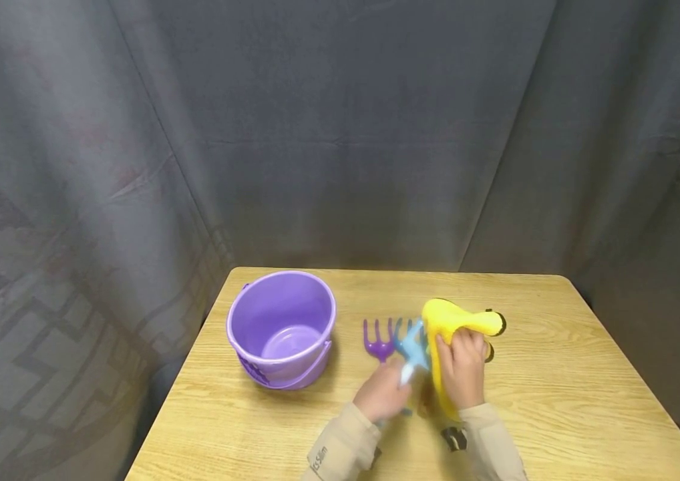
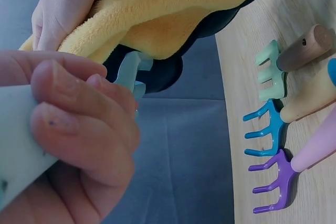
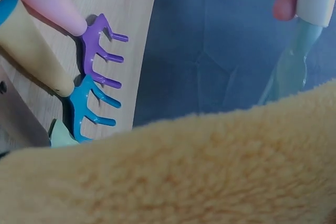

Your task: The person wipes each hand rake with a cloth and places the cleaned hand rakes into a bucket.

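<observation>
Seeing grey curtain [image 1: 346,133] behind and down the sides. Wood bench [image 1: 556,374] in front of it. On bench, left of both hands: purple bucket [image 1: 280,314], upright, bail dropped against the near side.

Right of bucket: yellow cloth [image 1: 445,321], fluffy, dark-edged, bunched and draped. Held in right hand [image 1: 463,374], with fingers gripping the fold, so narrow, not wide. Can't tell how much of it rests on bench.

Left hand [image 1: 383,391]: curled round white handle of light blue tool [image 1: 415,351], narrow on it. Blurred at the head in head view, but showing tines in left wrist view, close up to cloth's dark edge. Can't say for sure: touching or just beside.

Lying side by side on bench, per left wrist view: purple fork [image 2: 285,179] with pink handle, blue fork [image 2: 277,129] with tan handle, green fork [image 2: 278,72] with brown handle. Total 3, none held.

Would call current step wiping, or lining up to wipe, the light blue tool. Next move, in my judgement: wrap cloth round tines, squeeze from the right, hold handle firm from the left, turn to reach the back. Watch for tines snagging in pile.
</observation>
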A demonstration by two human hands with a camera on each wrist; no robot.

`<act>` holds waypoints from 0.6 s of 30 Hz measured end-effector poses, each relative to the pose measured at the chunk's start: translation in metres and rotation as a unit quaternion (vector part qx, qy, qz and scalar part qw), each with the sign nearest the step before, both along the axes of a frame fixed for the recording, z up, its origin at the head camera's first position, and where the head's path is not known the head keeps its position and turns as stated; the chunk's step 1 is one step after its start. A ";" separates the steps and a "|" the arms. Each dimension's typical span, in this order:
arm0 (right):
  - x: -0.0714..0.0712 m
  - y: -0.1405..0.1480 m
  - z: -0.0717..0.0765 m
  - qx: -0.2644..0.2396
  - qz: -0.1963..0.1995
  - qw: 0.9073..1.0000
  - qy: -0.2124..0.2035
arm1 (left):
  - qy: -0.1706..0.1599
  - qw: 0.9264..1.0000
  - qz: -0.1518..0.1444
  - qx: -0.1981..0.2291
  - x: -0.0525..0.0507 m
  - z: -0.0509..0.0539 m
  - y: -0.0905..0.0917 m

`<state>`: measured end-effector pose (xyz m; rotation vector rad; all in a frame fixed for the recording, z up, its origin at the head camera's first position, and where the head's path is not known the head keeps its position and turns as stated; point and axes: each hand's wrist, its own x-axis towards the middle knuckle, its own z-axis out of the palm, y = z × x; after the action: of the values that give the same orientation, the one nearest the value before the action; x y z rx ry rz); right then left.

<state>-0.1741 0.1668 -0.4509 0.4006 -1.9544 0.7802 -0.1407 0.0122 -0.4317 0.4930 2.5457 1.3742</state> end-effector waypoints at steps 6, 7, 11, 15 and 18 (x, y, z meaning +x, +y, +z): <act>0.002 0.002 0.001 0.059 0.065 0.992 -0.093 | 0.028 1.000 0.002 -0.002 -0.001 0.000 -0.002; 0.002 0.002 0.000 0.069 0.076 0.989 -0.107 | 0.032 0.999 0.002 -0.003 -0.002 0.000 -0.002; 0.002 0.002 -0.002 0.080 0.106 0.980 -0.149 | 0.034 0.999 0.003 -0.008 -0.001 0.002 -0.001; 0.003 0.002 0.000 0.073 0.115 0.974 -0.178 | 0.040 0.999 0.002 -0.032 0.000 0.003 0.000; 0.004 0.002 0.003 0.071 0.108 0.972 -0.196 | 0.055 0.996 -0.007 -0.069 0.000 0.003 0.001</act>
<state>-0.1703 0.1683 -0.4479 0.5877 -2.3735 0.9153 -0.1404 0.0134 -0.4286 0.5751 2.6959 1.1859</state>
